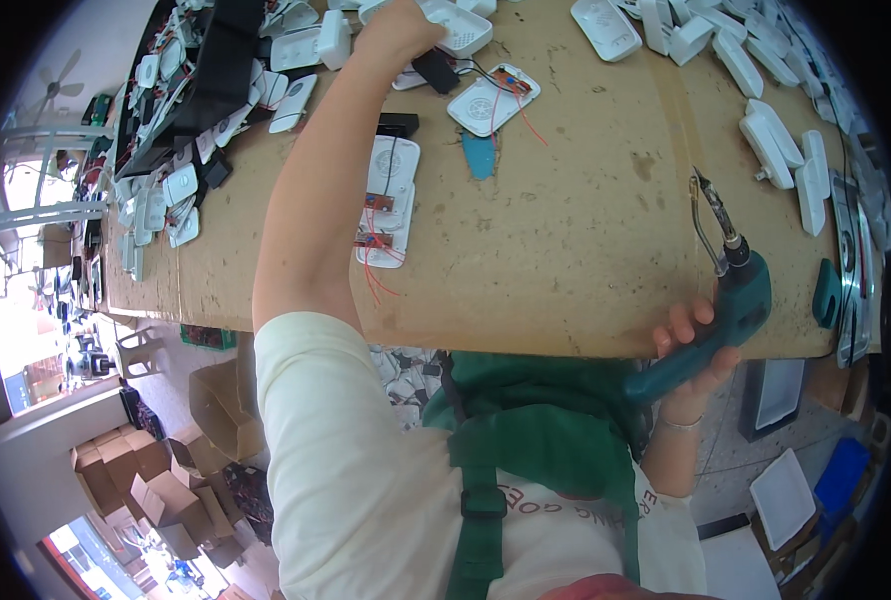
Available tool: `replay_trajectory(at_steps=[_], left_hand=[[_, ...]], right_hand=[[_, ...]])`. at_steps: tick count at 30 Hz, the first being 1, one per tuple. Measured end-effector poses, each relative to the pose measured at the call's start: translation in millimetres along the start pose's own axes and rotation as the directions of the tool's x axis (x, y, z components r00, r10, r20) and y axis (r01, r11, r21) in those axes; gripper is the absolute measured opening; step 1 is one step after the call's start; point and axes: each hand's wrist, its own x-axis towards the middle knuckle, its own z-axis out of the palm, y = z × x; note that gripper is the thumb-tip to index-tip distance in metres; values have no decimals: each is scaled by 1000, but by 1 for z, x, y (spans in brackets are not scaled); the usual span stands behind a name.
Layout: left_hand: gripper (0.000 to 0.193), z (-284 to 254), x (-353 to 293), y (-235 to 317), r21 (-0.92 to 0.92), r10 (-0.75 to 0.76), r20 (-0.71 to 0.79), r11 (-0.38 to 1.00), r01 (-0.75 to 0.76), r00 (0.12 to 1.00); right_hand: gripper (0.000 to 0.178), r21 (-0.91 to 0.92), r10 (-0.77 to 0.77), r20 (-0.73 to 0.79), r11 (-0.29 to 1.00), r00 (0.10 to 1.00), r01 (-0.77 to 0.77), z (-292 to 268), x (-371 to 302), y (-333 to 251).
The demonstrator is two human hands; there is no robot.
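In my right hand (701, 350) rests a dark green soldering gun (741, 300), its fingers wrapped round the handle. The metal tip and a thin bent tube point away over the table's right side. My left hand (398, 38) reaches to the far edge, with bent fingers closed at the edge of a white plastic casing (466, 32); some fingers are hidden. Just nearer lies an open white casing (496, 105) with a small circuit board and red wires, over a blue piece (480, 155). Left of centre, another open casing (396, 175) holds two small boards with red wires.
A black bin (201, 90) and heaped white casings with wires fill the far left. More white casings (771, 140) line the right side, near a metal strip (851, 280). Cardboard boxes (171, 500) stand on the floor at left; trays (774, 395) lie low at right.
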Motion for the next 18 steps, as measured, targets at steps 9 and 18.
replay_trajectory(at_steps=[9, 18], left_hand=[[27, -4, -97, 81, -29, 368, -96, 928, -373, 925], [36, 29, -205, 140, -430, 613, -10, 711, -556, 790]], right_hand=[[74, -14, -32, 20, 999, 999, 32, -1, -1, 0], [78, -74, -203, -108, 978, 973, 196, 18, 17, 8]])
